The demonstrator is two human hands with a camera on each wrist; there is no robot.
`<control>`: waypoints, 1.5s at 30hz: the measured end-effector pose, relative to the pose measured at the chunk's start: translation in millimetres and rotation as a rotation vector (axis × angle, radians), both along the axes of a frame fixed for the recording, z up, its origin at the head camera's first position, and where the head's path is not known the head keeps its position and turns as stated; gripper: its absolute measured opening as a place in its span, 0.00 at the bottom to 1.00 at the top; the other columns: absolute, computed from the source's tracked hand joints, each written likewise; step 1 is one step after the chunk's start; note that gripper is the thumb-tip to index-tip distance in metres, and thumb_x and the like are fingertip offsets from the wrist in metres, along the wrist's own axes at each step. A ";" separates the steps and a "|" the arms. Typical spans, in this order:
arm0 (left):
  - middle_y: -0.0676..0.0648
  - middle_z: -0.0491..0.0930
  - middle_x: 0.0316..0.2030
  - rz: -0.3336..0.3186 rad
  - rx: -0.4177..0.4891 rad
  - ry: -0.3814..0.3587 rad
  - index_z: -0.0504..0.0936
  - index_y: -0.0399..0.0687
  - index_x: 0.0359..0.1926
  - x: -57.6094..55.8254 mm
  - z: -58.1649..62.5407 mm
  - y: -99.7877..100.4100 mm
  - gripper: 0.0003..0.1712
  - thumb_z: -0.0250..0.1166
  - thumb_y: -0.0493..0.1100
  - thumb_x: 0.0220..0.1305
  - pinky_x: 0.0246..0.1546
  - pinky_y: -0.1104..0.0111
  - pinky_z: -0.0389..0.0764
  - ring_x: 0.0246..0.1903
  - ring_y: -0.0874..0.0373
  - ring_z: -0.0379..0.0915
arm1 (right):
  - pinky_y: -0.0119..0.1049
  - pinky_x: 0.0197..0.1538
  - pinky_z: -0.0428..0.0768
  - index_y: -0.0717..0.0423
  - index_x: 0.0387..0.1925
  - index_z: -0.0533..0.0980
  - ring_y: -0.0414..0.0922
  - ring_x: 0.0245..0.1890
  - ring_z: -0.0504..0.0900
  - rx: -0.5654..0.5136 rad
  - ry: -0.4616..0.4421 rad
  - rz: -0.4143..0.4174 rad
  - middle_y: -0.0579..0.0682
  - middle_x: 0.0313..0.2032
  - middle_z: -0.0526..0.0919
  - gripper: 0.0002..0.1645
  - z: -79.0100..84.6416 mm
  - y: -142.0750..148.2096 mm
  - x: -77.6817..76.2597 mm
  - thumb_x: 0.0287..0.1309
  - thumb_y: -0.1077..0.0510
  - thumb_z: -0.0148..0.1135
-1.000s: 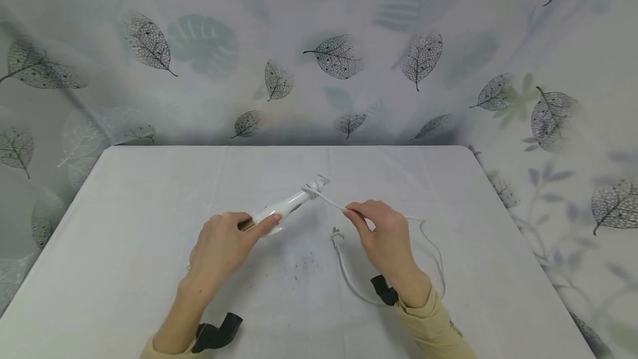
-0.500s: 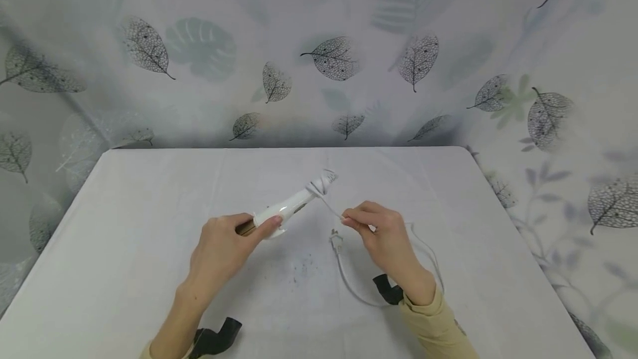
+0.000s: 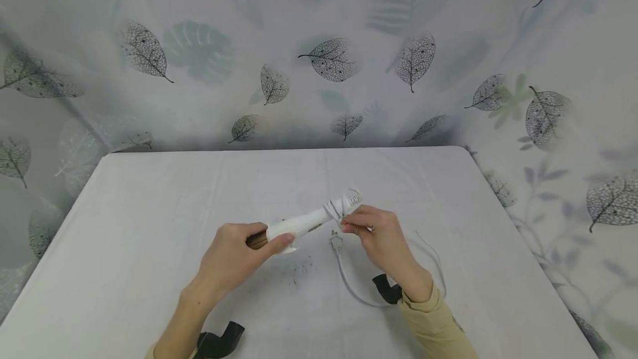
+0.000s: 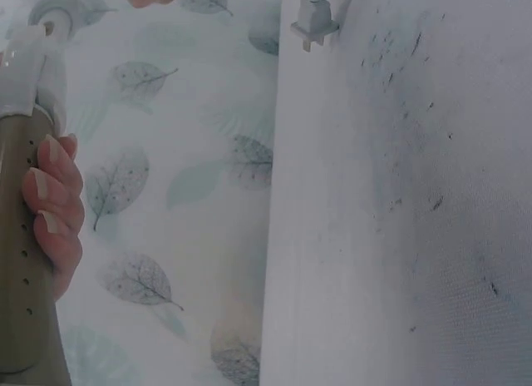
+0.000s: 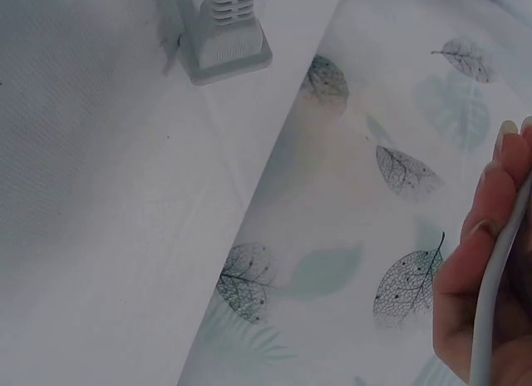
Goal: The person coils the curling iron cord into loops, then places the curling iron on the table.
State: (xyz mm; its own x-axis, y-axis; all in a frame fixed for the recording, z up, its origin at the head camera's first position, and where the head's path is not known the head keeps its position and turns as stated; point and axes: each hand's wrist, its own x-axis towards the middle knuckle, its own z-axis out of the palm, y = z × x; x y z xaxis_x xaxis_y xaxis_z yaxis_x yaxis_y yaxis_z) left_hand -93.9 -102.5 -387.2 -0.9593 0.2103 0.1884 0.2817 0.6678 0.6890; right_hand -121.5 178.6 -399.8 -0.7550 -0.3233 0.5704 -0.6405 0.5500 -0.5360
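My left hand [image 3: 226, 262] grips a white hair straightener [image 3: 304, 224] by its brown end, holding it over the table and tilted up to the right. In the left wrist view, fingers [image 4: 56, 195] curl round the brown part, which has a row of small holes. A white cord [image 3: 333, 210] is wound round the straightener's right end. Close beside those turns, my right hand [image 3: 381, 237] pinches the cord. The right wrist view shows the cord [image 5: 492, 294] running across the palm side of that hand. The cord's plug [image 3: 336, 241] lies between the hands on the cloth.
A white cloth covers the table [image 3: 149, 198]. Small dark specks [image 3: 301, 270] dot it below the straightener. More cord [image 3: 433, 256] loops right of my right hand. Black curved pieces [image 3: 221, 341] sit at both wrists. A leaf-printed curtain [image 3: 299, 26] hangs behind and at the sides.
The straightener's wrapped end has swung right and down toward my right hand, and turns of cord show more clearly round it. My left hand has shifted slightly right. The plug stays in place.
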 end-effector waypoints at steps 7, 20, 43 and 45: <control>0.66 0.48 0.14 -0.124 0.015 0.074 0.60 0.58 0.14 0.9 -3.0 -1.3 0.32 0.69 0.62 0.61 0.17 0.76 0.48 0.16 0.74 0.43 | 0.30 0.27 0.77 0.62 0.21 0.82 0.40 0.22 0.77 0.031 0.055 -0.053 0.50 0.24 0.83 0.12 0.5 -1.9 1.1 0.38 0.78 0.74; 0.70 0.56 0.13 -0.241 0.057 0.026 0.70 0.61 0.15 1.3 -2.8 -2.6 0.25 0.71 0.62 0.59 0.16 0.76 0.52 0.15 0.75 0.47 | 0.32 0.31 0.79 0.56 0.28 0.82 0.43 0.29 0.86 0.016 0.153 -0.029 0.47 0.31 0.86 0.26 -1.7 2.9 -2.6 0.39 0.88 0.62; 0.67 0.45 0.14 -0.288 -0.120 0.039 0.58 0.60 0.13 3.1 -1.7 -7.0 0.35 0.66 0.73 0.55 0.18 0.77 0.50 0.16 0.75 0.44 | 0.28 0.27 0.70 0.49 0.29 0.77 0.32 0.23 0.66 0.249 -0.083 0.015 0.38 0.26 0.73 0.08 -3.2 24.1 -9.4 0.54 0.57 0.71; 0.67 0.46 0.13 -0.286 -0.142 0.023 0.58 0.61 0.13 3.5 -1.6 -7.2 0.35 0.65 0.75 0.55 0.18 0.77 0.50 0.16 0.75 0.45 | 0.27 0.26 0.68 0.49 0.29 0.76 0.31 0.23 0.64 0.213 -0.104 0.027 0.37 0.25 0.72 0.09 -1.9 24.1 -9.3 0.54 0.57 0.72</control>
State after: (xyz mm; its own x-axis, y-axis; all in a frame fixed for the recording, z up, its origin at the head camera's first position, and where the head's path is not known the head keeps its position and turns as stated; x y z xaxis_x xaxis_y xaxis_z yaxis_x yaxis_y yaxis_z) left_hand -90.4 -109.6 -388.7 -0.8536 0.4963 0.1585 0.4858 0.6483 0.5862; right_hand -130.8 202.7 -401.7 -0.7955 -0.4492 0.4067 -0.6040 0.6412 -0.4733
